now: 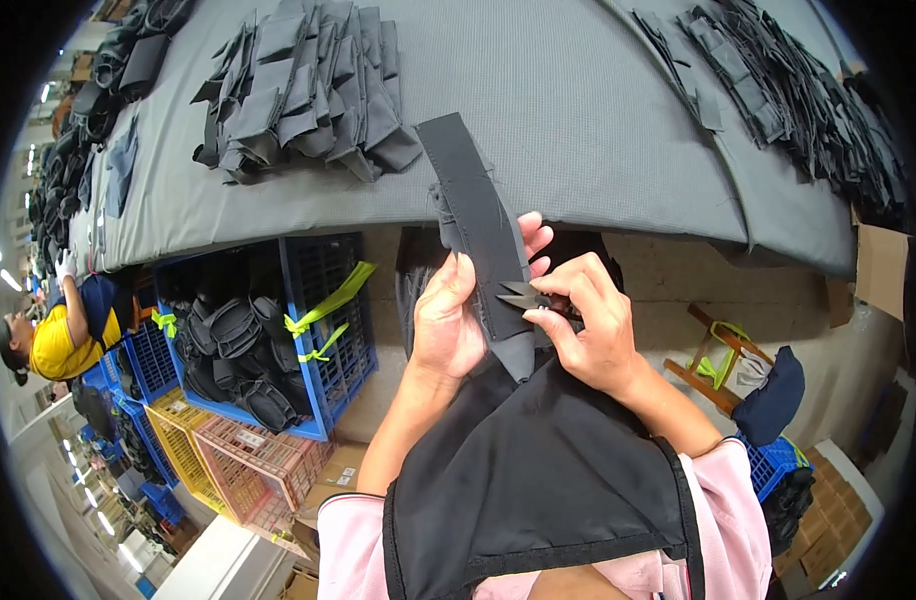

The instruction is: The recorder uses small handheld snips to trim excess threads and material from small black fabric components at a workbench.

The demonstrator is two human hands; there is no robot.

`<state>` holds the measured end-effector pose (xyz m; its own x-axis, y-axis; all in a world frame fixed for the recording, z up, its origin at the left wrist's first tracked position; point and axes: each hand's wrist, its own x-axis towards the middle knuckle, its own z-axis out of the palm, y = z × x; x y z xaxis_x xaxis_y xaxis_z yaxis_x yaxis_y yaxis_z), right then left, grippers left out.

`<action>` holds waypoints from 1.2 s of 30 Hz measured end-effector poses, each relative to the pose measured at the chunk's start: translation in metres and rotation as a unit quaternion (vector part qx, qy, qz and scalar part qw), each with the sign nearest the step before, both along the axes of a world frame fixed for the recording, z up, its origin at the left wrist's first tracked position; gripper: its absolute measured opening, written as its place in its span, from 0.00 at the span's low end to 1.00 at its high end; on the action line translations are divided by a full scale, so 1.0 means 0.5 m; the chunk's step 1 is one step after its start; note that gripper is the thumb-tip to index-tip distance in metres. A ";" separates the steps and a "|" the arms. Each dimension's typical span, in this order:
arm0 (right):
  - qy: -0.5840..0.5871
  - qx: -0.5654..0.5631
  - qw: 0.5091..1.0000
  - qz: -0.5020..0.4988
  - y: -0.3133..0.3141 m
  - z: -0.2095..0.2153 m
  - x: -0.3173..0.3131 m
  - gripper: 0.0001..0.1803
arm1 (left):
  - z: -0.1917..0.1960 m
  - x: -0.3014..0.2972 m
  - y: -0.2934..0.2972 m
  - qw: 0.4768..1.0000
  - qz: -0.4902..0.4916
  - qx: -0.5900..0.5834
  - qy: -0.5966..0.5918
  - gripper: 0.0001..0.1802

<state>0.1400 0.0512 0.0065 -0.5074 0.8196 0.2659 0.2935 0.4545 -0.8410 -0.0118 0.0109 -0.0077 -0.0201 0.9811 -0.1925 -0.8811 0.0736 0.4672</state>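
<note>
My left hand [451, 318] grips a long dark grey sewn fabric strip [473, 215], thumb on its near face and fingers behind its right edge. The strip stands up from my lap, its pointed lower end against the black apron [538, 470] and its far end over the table edge. Loose threads and frayed cloth show along its sides. In my right hand [593, 325] is a small pair of thread snips [523, 296], pinched between thumb and fingers. Their blades are parted and lie over the strip's lower right part.
A grey cloth-covered table [568, 120] spans the far side, bearing a pile of grey fabric pieces [308, 90] and another stack [778, 100] at right. At left stands a blue crate [323, 340] of black pieces. A wooden stool [713, 370] is right; a co-worker [63, 335] is far left.
</note>
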 end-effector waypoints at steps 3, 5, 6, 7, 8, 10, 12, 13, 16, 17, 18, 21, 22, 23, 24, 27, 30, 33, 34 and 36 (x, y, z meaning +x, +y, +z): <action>0.016 -0.008 1.000 0.004 0.011 0.007 -0.008 0.15 | 0.000 0.002 -0.006 1.000 -0.014 0.005 0.017 0.29; 0.013 -0.033 0.999 0.016 0.017 0.005 -0.008 0.16 | 0.002 0.001 -0.010 1.000 -0.010 -0.013 0.005 0.29; 0.002 0.009 0.999 0.032 0.021 0.004 -0.008 0.16 | 0.001 0.001 -0.011 1.000 -0.011 -0.013 0.005 0.29; -0.008 0.051 0.997 0.050 0.023 0.005 -0.009 0.16 | 0.000 0.000 -0.014 1.000 -0.012 -0.011 -0.002 0.28; -0.017 0.069 0.997 0.041 0.022 0.008 -0.012 0.15 | -0.001 -0.001 -0.015 1.000 -0.013 -0.008 -0.008 0.28; -0.013 0.100 0.994 0.043 0.023 -0.003 -0.012 0.16 | -0.003 -0.002 -0.016 1.000 -0.014 -0.010 -0.014 0.28; -0.010 0.131 0.990 0.044 0.022 -0.006 -0.008 0.16 | -0.003 0.000 -0.015 1.000 -0.017 -0.011 -0.020 0.28; -0.006 0.129 0.991 0.035 0.019 -0.006 -0.007 0.16 | -0.004 0.000 -0.015 1.000 -0.017 -0.014 -0.018 0.28; 0.016 0.122 0.992 0.009 0.007 0.002 -0.002 0.15 | -0.007 0.000 -0.016 1.000 -0.019 -0.010 -0.017 0.27; 0.034 0.116 0.993 -0.008 0.005 0.004 0.000 0.15 | -0.008 0.001 -0.017 1.000 -0.018 -0.003 -0.016 0.26; 0.011 0.100 0.995 0.007 0.012 0.003 -0.001 0.15 | -0.006 0.000 -0.018 1.000 -0.020 -0.003 -0.017 0.26; -0.006 0.038 0.999 0.003 0.014 -0.008 0.014 0.13 | 0.002 -0.004 -0.015 0.998 0.001 -0.060 0.015 0.26; 0.008 0.048 0.999 -0.009 0.013 -0.006 0.022 0.13 | 0.006 -0.008 -0.019 0.997 0.007 -0.077 0.020 0.25; 0.022 0.058 0.998 -0.021 0.013 -0.004 0.031 0.12 | 0.009 -0.011 -0.021 0.995 0.014 -0.094 0.025 0.25; 0.012 0.042 0.998 -0.037 0.010 -0.010 0.041 0.13 | 0.010 -0.014 -0.021 0.994 0.019 -0.099 0.032 0.25; -0.003 0.021 0.999 -0.043 0.006 -0.011 0.051 0.14 | 0.006 -0.015 -0.019 0.995 0.012 -0.098 0.021 0.25; -0.025 0.059 0.997 -0.035 0.008 -0.019 0.047 0.15 | 0.008 -0.011 -0.018 0.994 0.010 -0.106 0.006 0.24; -0.033 0.078 0.996 -0.033 0.019 -0.021 0.037 0.14 | 0.008 -0.007 -0.015 0.993 0.006 -0.119 -0.003 0.24; -0.005 0.045 0.998 -0.035 0.019 -0.021 0.035 0.13 | 0.006 -0.007 -0.015 0.993 0.006 -0.119 -0.002 0.24; 0.024 0.012 0.999 -0.038 0.019 -0.021 0.034 0.13 | -0.001 -0.009 -0.017 0.995 -0.004 -0.098 -0.032 0.24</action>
